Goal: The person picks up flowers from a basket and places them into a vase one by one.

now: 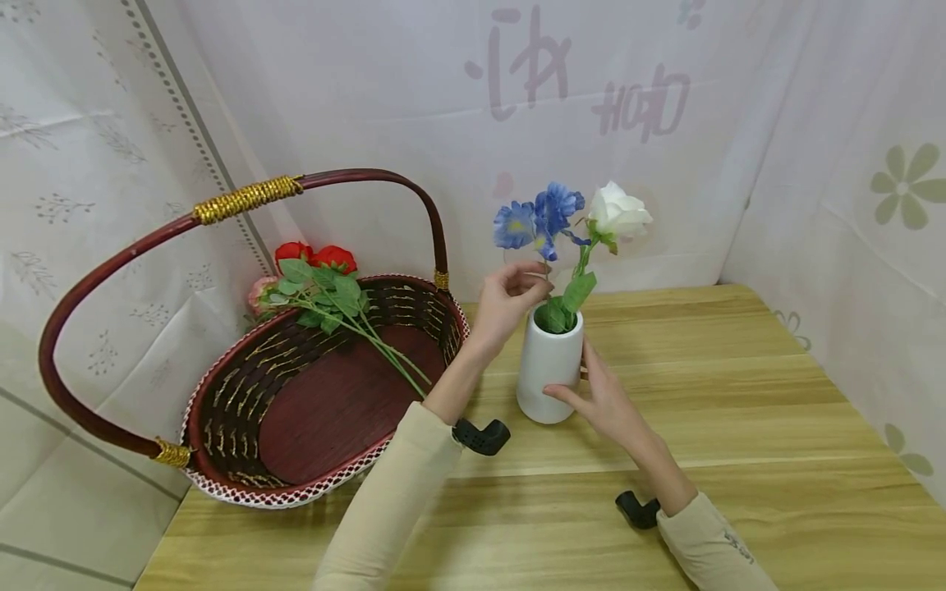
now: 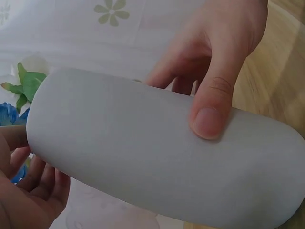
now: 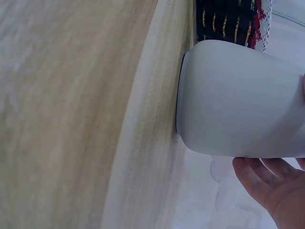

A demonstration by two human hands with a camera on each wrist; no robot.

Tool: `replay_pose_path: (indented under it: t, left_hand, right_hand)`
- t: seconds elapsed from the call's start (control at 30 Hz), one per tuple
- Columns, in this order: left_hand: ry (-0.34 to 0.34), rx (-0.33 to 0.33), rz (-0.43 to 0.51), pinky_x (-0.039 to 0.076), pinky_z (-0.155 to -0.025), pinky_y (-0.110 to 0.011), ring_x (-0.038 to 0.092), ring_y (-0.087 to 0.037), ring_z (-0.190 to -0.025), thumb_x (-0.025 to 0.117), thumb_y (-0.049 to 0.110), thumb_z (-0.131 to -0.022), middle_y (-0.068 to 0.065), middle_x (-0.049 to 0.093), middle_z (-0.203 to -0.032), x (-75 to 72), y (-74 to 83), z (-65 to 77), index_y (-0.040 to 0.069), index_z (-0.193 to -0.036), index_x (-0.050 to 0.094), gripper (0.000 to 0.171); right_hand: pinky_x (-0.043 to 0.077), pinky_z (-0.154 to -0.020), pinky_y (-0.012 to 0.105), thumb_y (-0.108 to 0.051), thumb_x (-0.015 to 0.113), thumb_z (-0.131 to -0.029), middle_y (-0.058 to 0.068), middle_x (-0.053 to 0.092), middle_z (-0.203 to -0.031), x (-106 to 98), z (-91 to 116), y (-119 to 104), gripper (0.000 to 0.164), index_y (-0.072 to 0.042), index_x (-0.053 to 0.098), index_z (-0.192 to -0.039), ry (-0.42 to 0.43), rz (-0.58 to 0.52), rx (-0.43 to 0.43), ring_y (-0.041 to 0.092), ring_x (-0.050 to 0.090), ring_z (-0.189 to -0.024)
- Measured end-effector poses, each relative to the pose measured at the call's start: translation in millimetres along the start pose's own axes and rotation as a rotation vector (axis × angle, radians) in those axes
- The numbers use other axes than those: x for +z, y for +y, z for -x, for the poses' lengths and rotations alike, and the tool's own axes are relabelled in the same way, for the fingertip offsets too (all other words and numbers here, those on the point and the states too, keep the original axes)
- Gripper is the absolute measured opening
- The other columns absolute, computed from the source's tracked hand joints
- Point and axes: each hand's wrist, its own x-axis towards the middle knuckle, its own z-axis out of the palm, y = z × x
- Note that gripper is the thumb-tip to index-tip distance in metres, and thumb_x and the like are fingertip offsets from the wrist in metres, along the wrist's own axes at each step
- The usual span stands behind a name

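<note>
Carefully now: the blue flower [image 1: 550, 215] is just above the mouth of the white vase [image 1: 545, 377], and your left hand [image 1: 510, 302] has its thumb and fingertips pinched on the stem. If that pinch slackens, the top-heavy blooms could swing or drop; if you push sideways, the stem could catch the rim or shove the white rose [image 1: 619, 212] out of line. Your right hand [image 1: 609, 402] is clamped round the vase, thumb in front and fingers behind; a loose hold there would probably let it tip, since it stands upright and rather narrow on the table [image 1: 702, 386]. Your left forearm passes close to the stems lying over the basket [image 1: 332, 410], so a backward sweep might drag them. Counting outward, you have two blue blooms, one vase, one white rose, one basket, two red flowers [image 1: 335, 258] and one pink flower [image 1: 264, 294]; how many loose stems, you can't reliably tell.
</note>
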Motion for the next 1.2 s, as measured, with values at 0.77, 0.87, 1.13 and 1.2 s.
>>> replay_pose_path:
  t: [0.77, 0.87, 1.13, 1.2]
  left_hand:
    - [-0.118, -0.093, -0.048, 0.054, -0.086, -0.027, 0.065, -0.021, -0.099, 0.069, 0.006, -0.096, -0.014, 0.069, -0.111, -4.0, -11.4, 5.3, -0.002, -0.115, 0.069, 0.02]
    - [-0.134, -0.106, -0.032, 0.055, -0.089, -0.029, 0.066, -0.022, -0.101, 0.07, 0.008, -0.096, -0.013, 0.07, -0.112, -6.1, -12.9, 6.1, -0.002, -0.113, 0.07, 0.02]
    - [-0.109, -0.144, 0.029, 0.054, -0.087, -0.03, 0.064, -0.019, -0.103, 0.07, 0.015, -0.097, -0.007, 0.07, -0.109, -6.2, -14.5, 6.8, 0.0, -0.113, 0.071, 0.021]
    - [-0.092, -0.157, 0.029, 0.054, -0.087, -0.031, 0.063, -0.018, -0.103, 0.07, 0.016, -0.097, -0.007, 0.07, -0.109, -6.1, -14.6, 7.3, 0.001, -0.113, 0.071, 0.022]
  right_hand:
    - [0.051, -0.101, 0.052, -0.035, 0.075, -0.093, 0.008, 0.04, -0.154, 0, -1, 2, 0.097, -0.031, 0.008, -0.162, -0.003, -0.011, 0.008, 0.029, 0.049, -0.133]
    - [0.051, -0.101, 0.052, -0.035, 0.075, -0.093, 0.008, 0.04, -0.153, 0, -1, 3, 0.096, -0.031, 0.008, -0.162, -0.005, -0.016, 0.005, 0.029, 0.048, -0.133]
    - [0.051, -0.101, 0.052, -0.033, 0.075, -0.093, 0.007, 0.041, -0.153, 1, -1, 4, 0.095, -0.031, 0.009, -0.162, 0.0, -0.022, -0.002, 0.027, 0.049, -0.133]
    - [0.051, -0.101, 0.052, -0.033, 0.076, -0.093, 0.007, 0.041, -0.153, 1, -1, 3, 0.095, -0.03, 0.01, -0.162, 0.002, -0.018, -0.005, 0.027, 0.049, -0.132]
